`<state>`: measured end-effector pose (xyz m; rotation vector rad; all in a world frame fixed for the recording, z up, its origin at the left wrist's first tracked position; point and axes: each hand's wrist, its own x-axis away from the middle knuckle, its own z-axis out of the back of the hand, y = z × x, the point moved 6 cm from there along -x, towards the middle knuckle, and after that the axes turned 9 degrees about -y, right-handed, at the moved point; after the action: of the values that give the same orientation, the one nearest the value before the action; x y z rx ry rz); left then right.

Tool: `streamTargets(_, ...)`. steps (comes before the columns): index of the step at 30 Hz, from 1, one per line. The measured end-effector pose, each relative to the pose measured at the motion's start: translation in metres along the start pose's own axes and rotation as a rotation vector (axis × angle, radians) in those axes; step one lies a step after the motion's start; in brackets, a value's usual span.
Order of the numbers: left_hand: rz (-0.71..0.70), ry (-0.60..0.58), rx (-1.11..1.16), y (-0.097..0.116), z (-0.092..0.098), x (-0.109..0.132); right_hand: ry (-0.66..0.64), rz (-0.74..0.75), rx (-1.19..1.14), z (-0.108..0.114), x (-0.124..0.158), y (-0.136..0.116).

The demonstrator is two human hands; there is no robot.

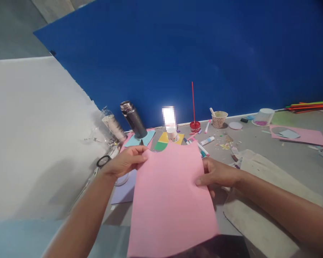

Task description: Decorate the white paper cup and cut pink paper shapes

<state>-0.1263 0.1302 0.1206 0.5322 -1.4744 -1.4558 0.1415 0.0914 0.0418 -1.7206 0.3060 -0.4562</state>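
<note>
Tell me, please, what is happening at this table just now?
A person holds up a pink sheet with both hands. The left hand pinches its upper left corner, and the right hand grips its right edge. The sheet has a curved notch in its top edge. Beyond it, a dark flask and a paper cup stand on the table.

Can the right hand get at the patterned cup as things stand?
Probably not: the right hand holds the edge of the pink sheet. Otherwise, the way to the patterned cup looks open, over low scraps.
</note>
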Motion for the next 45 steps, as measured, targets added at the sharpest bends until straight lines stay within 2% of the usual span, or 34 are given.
streamTargets(2,0.01,0.047,-0.204,-0.024,-0.004,-0.019,-0.011,-0.16,0.067,0.0,-0.001,0.005)
streamTargets(3,-0.004,0.059,-0.361,-0.033,-0.008,-0.028,0.045,-0.239,0.155,0.005,0.0,0.006)
streamTargets(5,-0.037,0.129,-0.712,-0.044,-0.016,-0.043,0.296,-0.346,0.449,0.024,0.004,0.001)
streamTargets(7,-0.045,0.192,-0.791,-0.053,-0.024,-0.05,0.605,-0.39,0.807,0.042,0.011,-0.012)
streamTargets(8,-0.049,0.231,-0.81,-0.056,-0.029,-0.051,0.706,-0.406,0.951,0.046,0.013,-0.018)
streamTargets(10,-0.071,0.332,-0.86,-0.059,-0.042,-0.046,0.748,-0.44,1.108,0.049,0.013,-0.021)
streamTargets(12,-0.133,0.469,-1.021,-0.059,-0.062,-0.035,0.668,-0.483,1.159,0.049,0.011,-0.017)
streamTargets(13,-0.176,0.486,-1.118,-0.059,-0.077,-0.029,0.62,-0.508,1.179,0.049,0.009,-0.014)
streamTargets(14,-0.195,0.389,-1.175,-0.064,-0.094,-0.027,0.581,-0.538,1.203,0.049,0.009,-0.012)
streamTargets(16,-0.154,0.108,-1.191,-0.079,-0.123,-0.025,0.541,-0.603,1.256,0.051,0.009,-0.008)
streamTargets(17,-0.118,-0.005,-1.186,-0.085,-0.132,-0.023,0.533,-0.627,1.273,0.052,0.009,-0.006)
streamTargets(19,-0.075,-0.151,-1.171,-0.091,-0.136,-0.021,0.531,-0.652,1.291,0.053,0.008,-0.002)
streamTargets(23,-0.129,-0.283,-1.161,-0.089,-0.12,-0.018,0.528,-0.684,1.364,0.054,0.007,0.005)
streamTargets(27,-0.166,-0.295,-1.144,-0.088,-0.113,-0.017,0.568,-0.67,1.354,0.057,0.007,0.006)
streamTargets(33,-0.118,-0.327,-1.111,-0.089,-0.123,-0.022,0.72,-0.579,1.305,0.069,0.014,0.003)
streamTargets(35,-0.137,-0.345,-1.091,-0.089,-0.126,-0.021,0.77,-0.457,1.357,0.071,0.016,0.003)
streamTargets(36,-0.151,-0.345,-1.075,-0.089,-0.127,-0.02,0.779,-0.339,1.397,0.068,0.016,0.002)
streamTargets(38,-0.167,-0.341,-1.039,-0.088,-0.128,-0.017,0.7,-0.049,1.467,0.054,0.012,0.002)
streamTargets(40,-0.174,-0.336,-1.009,-0.086,-0.129,-0.012,0.551,0.161,1.512,0.035,0.007,0.01)
streamTargets(43,-0.204,-0.313,-0.99,-0.076,-0.13,-0.005,0.357,0.236,1.548,0.011,0.0,0.034)
streamTargets(45,-0.217,-0.291,-1.001,-0.071,-0.131,-0.002,0.297,0.232,1.544,0.002,-0.003,0.048)
